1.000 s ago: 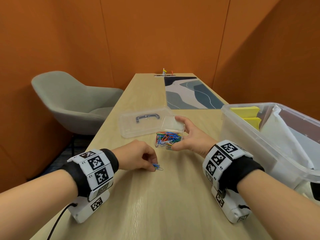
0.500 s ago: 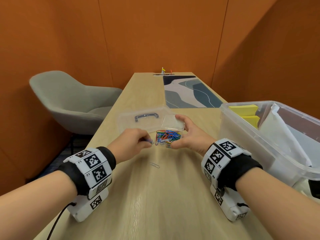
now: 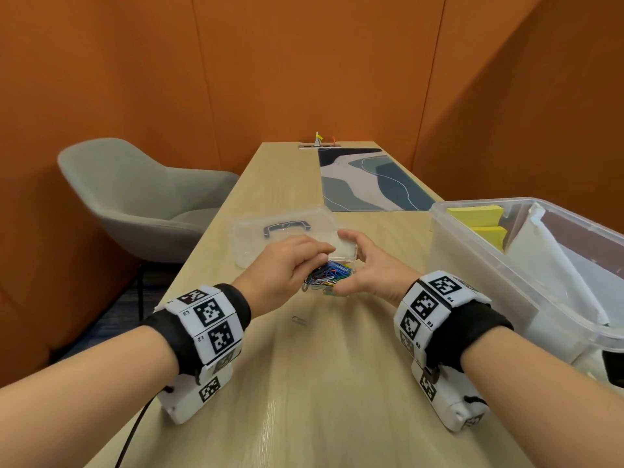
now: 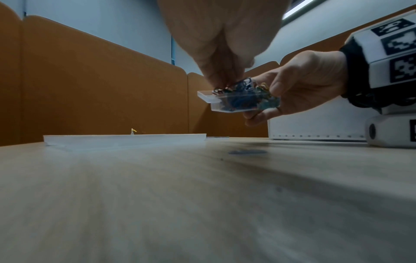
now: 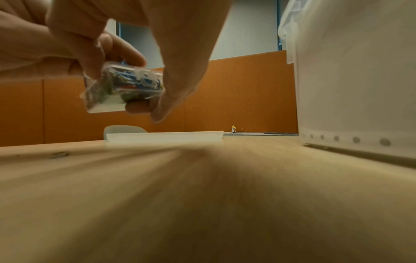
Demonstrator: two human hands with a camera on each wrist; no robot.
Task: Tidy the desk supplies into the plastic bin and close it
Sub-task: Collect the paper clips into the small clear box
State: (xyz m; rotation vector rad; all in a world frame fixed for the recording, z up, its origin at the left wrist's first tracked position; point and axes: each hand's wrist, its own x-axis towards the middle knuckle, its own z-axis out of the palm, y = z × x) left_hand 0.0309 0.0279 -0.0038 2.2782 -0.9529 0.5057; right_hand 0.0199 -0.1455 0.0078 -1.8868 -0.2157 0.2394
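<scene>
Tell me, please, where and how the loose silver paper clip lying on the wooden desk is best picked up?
Pinch the loose silver paper clip across its long wire sides, fingertips coming straight down from above. It lies flat on the wooden desk, thin, so there is no edge to get under; likely drag one end up with a nail first. The left hand is nearer.

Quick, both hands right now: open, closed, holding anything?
Left hand: fingers bunched over the paper clips; a pinch cannot be told.
Right hand: holding the small clear box, lifted off the desk.
</scene>
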